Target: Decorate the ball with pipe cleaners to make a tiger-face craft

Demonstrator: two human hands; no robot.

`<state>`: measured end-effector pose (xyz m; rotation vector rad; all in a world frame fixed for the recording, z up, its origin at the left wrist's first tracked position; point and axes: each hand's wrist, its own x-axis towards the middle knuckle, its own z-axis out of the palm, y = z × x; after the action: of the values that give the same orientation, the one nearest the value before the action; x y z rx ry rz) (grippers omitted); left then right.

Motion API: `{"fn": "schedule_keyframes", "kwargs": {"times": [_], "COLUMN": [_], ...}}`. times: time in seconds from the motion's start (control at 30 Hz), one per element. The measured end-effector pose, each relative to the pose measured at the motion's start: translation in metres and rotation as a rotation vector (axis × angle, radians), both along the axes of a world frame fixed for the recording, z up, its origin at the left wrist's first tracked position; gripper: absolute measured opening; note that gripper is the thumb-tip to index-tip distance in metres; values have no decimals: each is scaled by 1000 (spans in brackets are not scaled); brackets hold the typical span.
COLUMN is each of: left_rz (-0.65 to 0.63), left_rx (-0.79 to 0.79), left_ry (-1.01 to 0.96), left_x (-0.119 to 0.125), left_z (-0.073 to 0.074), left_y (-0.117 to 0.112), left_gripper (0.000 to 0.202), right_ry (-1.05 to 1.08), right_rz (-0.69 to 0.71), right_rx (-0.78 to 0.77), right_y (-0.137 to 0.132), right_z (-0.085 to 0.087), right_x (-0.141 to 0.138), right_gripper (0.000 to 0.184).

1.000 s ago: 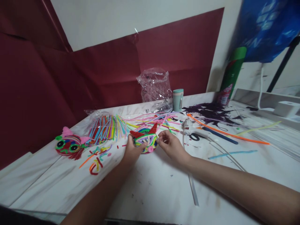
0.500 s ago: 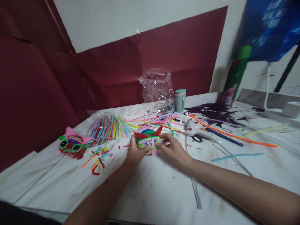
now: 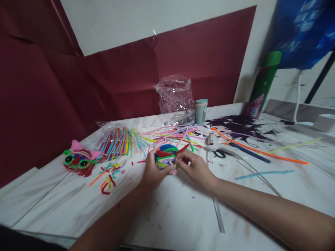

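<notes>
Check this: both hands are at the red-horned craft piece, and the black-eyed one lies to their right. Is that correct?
One slip: the black-eyed craft piece lies to the left of the hands, as the head view shows. The left hand and right hand are indeed at the red-horned craft piece.

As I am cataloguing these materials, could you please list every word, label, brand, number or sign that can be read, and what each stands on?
"8K", apparently flipped: clear crinkled plastic bag; its smaller print is unreadable.
"N": shiny blue plastic sheet; its other white marks are too unclear to read.
Pink plastic packet: pale label too blurred to read.
Tall green cylinder: markings too small to read.
</notes>
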<state>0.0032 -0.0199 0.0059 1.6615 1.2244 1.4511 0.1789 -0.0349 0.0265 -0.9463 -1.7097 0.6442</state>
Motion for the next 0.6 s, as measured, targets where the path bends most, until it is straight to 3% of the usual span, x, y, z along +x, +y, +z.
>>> {"fn": "schedule_keyframes", "kwargs": {"times": [0.13, 0.33, 0.47, 0.6], "left_rz": [-2, 57, 53, 40], "left_rx": [-5, -39, -13, -9], "left_ry": [-18, -52, -72, -80], "left_x": [2, -1, -6, -9], "left_z": [3, 3, 1, 0], "left_y": [0, 5, 10, 11], "left_gripper": [65, 59, 50, 46], "right_ry": [19, 253, 83, -139], "right_rz": [16, -67, -141, -209], "right_rx": [41, 4, -143, -108], "right_y": [-4, -1, 21, 41], "right_z": [7, 21, 8, -8], "right_x": [3, 14, 26, 35], "right_gripper": [14, 13, 13, 5]}}
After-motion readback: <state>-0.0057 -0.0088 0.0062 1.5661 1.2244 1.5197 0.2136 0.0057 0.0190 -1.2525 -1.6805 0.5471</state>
